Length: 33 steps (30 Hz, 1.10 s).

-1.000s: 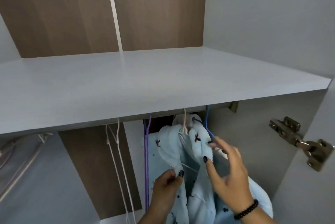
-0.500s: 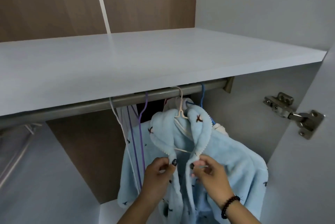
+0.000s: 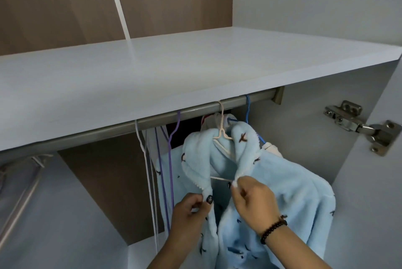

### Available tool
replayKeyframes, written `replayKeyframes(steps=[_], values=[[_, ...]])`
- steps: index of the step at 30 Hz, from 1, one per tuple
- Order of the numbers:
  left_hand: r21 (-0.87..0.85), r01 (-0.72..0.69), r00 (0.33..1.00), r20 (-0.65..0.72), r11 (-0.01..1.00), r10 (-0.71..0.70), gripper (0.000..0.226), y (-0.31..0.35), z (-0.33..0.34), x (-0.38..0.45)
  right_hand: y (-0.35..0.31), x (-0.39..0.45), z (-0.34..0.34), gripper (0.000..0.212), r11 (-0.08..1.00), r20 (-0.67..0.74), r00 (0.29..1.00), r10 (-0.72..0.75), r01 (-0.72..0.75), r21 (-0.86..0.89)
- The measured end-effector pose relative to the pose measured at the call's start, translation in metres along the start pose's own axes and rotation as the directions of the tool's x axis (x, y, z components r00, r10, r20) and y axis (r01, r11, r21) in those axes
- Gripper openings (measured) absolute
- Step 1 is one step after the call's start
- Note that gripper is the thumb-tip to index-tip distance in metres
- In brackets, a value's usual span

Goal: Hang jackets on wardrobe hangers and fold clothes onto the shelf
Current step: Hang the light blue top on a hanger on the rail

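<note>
jacket (image 3: 280,183) on beige hanger (image 3: 221,131) | left hand (image 3: 189,214) fingers pinch left collar | right hand (image 3: 254,205) fingers pinch right collar

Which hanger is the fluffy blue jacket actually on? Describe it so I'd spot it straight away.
Find the metal rail under the wide white shelf. Several hangers hook over it: a white and a purple one hang bare to the left, and a blue one sits to the right. The jacket's is the cream hanger between them, its hook rising from the jacket's collar.
</note>
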<state>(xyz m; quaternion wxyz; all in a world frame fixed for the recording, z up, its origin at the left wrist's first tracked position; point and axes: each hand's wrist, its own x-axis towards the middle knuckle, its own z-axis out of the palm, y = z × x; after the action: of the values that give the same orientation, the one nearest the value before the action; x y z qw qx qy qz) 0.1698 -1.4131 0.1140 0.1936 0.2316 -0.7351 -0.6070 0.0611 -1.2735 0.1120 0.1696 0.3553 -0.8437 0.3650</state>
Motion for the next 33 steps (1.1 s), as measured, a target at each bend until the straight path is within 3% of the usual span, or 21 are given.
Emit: replayKeyframes(steps=[1, 3, 8, 11, 15, 19, 23, 26, 30, 33], values=[[-0.003, -0.017, 1.0, 0.004, 1.0, 0.017, 0.021, 0.002, 0.0, -0.001, 0.007, -0.002, 0.003, 0.046, 0.994, 0.119, 0.993, 0.012, 0.001, -0.11], [0.008, -0.041, 0.999, 0.021, 0.999, 0.04, 0.025, 0.003, 0.0, -0.003, 0.024, -0.01, 0.01, 0.043, 0.972, 0.226, 0.973, 0.041, 0.014, -0.236], [0.133, -0.065, 0.998, 0.011, 0.989, 0.064, 0.026, -0.005, -0.001, -0.002, 0.035, -0.026, 0.01, 0.026, 1.0, 0.296, 0.955, 0.028, -0.027, -0.008], [0.226, -0.169, 0.983, -0.03, 0.959, 0.18, 0.029, -0.001, 0.002, -0.002, 0.017, -0.026, 0.003, 0.026, 0.985, 0.354, 0.935, 0.002, -0.064, 0.163], [0.286, -0.313, 0.946, 0.006, 0.906, 0.325, 0.05, 0.004, 0.004, -0.005, 0.002, -0.025, -0.001, 0.022, 0.963, 0.366, 0.931, -0.001, -0.097, 0.25], [0.255, -0.391, 0.91, -0.035, 0.885, 0.412, 0.019, 0.007, 0.001, -0.016, -0.01, -0.021, -0.004, 0.02, 0.95, 0.309, 0.951, 0.006, -0.102, 0.296], [0.35, -0.255, 0.959, -0.025, 0.902, 0.281, 0.047, -0.009, -0.001, -0.013, -0.013, -0.018, -0.003, 0.019, 0.948, 0.312, 0.95, -0.027, -0.075, 0.309], [0.291, -0.138, 0.985, -0.056, 0.947, 0.161, 0.04, -0.004, 0.001, -0.01, -0.011, -0.018, -0.003, 0.02, 0.955, 0.338, 0.94, -0.054, -0.051, 0.294], [0.186, -0.087, 0.995, -0.036, 0.979, 0.095, 0.03, 0.001, 0.003, -0.012, -0.008, -0.019, -0.007, 0.02, 0.973, 0.334, 0.94, -0.065, -0.015, 0.231], [0.066, -0.074, 0.995, -0.055, 0.995, 0.078, 0.031, 0.004, 0.004, -0.017, -0.007, -0.019, -0.003, 0.022, 0.999, 0.316, 0.947, 0.052, -0.05, -0.013]])
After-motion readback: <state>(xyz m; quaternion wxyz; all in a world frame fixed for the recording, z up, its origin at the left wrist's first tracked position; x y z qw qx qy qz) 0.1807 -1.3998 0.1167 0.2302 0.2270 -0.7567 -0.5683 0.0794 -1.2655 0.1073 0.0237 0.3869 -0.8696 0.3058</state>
